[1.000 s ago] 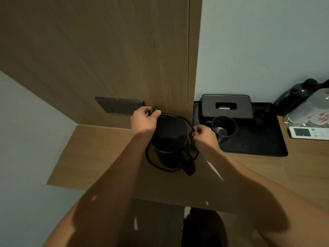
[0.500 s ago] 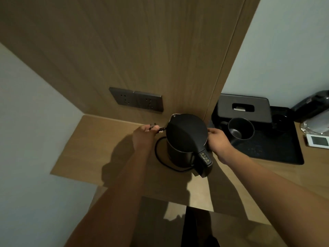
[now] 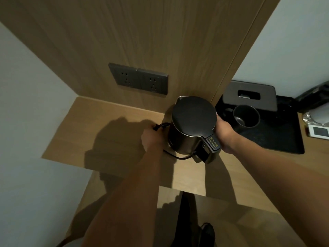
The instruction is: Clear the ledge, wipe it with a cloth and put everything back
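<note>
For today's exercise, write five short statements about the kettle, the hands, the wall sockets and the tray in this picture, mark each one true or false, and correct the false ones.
1. The kettle has its lid closed. True.
2. The left hand holds the kettle's handle. False: it grips the plug end of the cord; the handle faces the camera, and neither hand is on it.
3. A plug sits in the wall sockets. False: nothing is plugged into them.
4. The right hand is against the kettle's right side. True.
5. The cup stands on the bare ledge. False: it stands on the black tray.
</note>
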`<state>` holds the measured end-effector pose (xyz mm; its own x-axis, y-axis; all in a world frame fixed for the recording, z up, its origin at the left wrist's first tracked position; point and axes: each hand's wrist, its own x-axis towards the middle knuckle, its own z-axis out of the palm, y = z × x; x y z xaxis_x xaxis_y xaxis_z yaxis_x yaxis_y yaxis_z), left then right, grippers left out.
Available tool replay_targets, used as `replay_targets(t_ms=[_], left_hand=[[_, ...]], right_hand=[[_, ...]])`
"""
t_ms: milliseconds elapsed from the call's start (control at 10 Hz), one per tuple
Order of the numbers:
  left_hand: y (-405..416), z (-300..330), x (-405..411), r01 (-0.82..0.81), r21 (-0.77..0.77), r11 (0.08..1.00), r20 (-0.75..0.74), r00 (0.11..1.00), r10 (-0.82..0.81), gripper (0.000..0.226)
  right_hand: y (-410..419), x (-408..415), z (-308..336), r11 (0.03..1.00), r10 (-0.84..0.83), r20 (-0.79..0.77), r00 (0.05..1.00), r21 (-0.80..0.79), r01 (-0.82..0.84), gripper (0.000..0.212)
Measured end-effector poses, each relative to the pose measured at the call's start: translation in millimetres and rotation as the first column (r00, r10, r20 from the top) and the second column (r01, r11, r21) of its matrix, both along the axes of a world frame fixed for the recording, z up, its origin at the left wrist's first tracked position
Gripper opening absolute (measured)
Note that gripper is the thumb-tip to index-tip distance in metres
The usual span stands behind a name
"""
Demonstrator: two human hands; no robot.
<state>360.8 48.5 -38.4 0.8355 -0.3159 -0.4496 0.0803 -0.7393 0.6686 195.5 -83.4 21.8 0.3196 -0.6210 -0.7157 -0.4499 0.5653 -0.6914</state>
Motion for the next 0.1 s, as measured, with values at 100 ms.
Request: replay_targets(t_ms=[100], left_hand=[[4.1,6.1,-3.1,-0.030,-0.033,0.999,0.036,0.999,0.031,0.033]], right_hand=[[3.1,-6.7,-5.0,0.999,-0.043,0.010,0.999,-0.007,0.043,0.063]])
